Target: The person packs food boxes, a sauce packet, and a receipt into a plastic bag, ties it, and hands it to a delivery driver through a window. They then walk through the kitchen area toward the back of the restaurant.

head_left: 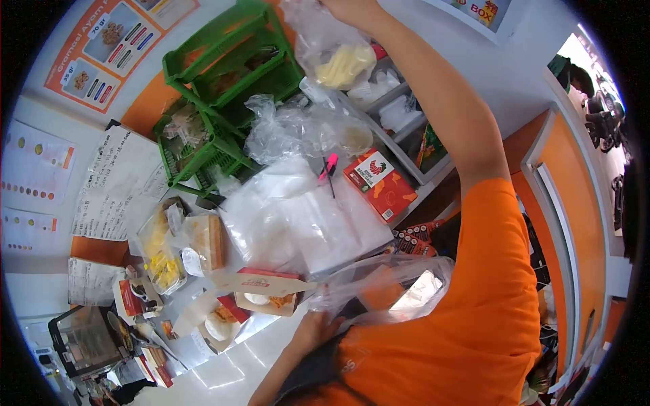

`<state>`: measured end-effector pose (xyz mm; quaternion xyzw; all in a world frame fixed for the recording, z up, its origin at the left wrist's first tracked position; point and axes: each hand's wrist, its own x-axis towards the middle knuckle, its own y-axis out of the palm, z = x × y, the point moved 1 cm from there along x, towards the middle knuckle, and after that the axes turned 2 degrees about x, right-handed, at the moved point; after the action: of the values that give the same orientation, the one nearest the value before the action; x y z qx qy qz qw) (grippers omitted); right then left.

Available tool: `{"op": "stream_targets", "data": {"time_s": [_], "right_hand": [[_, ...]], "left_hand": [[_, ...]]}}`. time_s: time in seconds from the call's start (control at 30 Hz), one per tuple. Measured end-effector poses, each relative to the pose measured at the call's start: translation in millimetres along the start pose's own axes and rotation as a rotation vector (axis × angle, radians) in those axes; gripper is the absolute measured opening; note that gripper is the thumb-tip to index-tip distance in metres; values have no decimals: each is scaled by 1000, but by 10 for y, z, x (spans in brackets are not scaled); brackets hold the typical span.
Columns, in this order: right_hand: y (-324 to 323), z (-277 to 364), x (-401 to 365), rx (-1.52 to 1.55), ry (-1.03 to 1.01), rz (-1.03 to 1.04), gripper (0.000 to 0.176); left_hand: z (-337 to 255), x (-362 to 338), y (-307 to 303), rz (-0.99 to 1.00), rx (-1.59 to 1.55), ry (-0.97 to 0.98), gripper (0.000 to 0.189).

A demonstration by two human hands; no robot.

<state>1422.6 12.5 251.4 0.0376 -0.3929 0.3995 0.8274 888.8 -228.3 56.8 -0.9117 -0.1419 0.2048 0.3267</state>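
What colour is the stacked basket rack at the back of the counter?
The basket rack is green, seen in the head view.

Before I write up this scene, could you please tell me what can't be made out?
All in the head view:
- Right hand: partly cut off by the top edge.
- Left hand: its grip, blurred against clear plastic.
- Handwritten wall sheet: writing too small to read.
- Closed red box: contents hidden by its cardboard.

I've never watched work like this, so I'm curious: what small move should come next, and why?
Probably the left hand should fold down the nearest open box's lid: food already sits inside, uncovered, and that hand is close by.
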Motion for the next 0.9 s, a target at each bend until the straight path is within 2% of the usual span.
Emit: {"op": "stream_targets", "data": {"time_s": [0.07, 0.17, 0.27, 0.3, 0.33, 0.4, 0.43, 0.5, 0.57, 0.63, 0.67, 0.7, 0.77, 0.83, 0.9], "right_hand": [[180, 369, 69, -216, -32, -61, 18], [616, 283, 161, -17, -167, -136, 23], [1008, 400, 33, -117, -250, -151, 32], [1110, 640, -99, -130, -399, -225, 19], [1281, 500, -152, -217, -662, -110, 16], [1628, 224, -432, -391, -795, 375, 16], [1735, 205, -600, -475, -657, 738, 18], [2174, -392, -948, -855, -526, 1155, 27], [2234, -524, -1085, -866, -306, 1298, 39], [2397, -708, -1148, -881, -202, 1036, 45], [2482, -803, -1187, -882, -151, 908, 49], [2563, -948, -1217, -910, -119, 922, 49], [2690, -1236, -1204, -964, -53, 947, 49], [2731, -1411, -1090, -836, 44, 929, 45], [2758, -1472, -1078, -737, 150, 878, 43]], "left_hand": [[48, -6, 40, -13, 14, 30, 77], [109, -35, 93, 16, -19, -23, 74], [154, -45, 129, 45, -26, -61, 68], [135, -28, 102, 33, -39, -30, 66], [89, -18, 60, 20, -80, -21, 63], [7, -38, -25, 21, -150, -37, 59], [-16, -43, -62, 29, -180, -58, 58], [37, -50, -56, 37, -186, -60, 55], [153, -108, 62, 40, -137, -27, 53], [166, -138, 122, -29, -594, -123, 51], [192, -144, 165, -20, -694, -158, 50], [217, -149, 206, -16, -794, -194, 50], [327, -157, 298, 52, -777, -242, 49], [336, -172, 333, 43, -852, -288, 48], [276, -185, 235, -6, -732, -201, 48]]}}
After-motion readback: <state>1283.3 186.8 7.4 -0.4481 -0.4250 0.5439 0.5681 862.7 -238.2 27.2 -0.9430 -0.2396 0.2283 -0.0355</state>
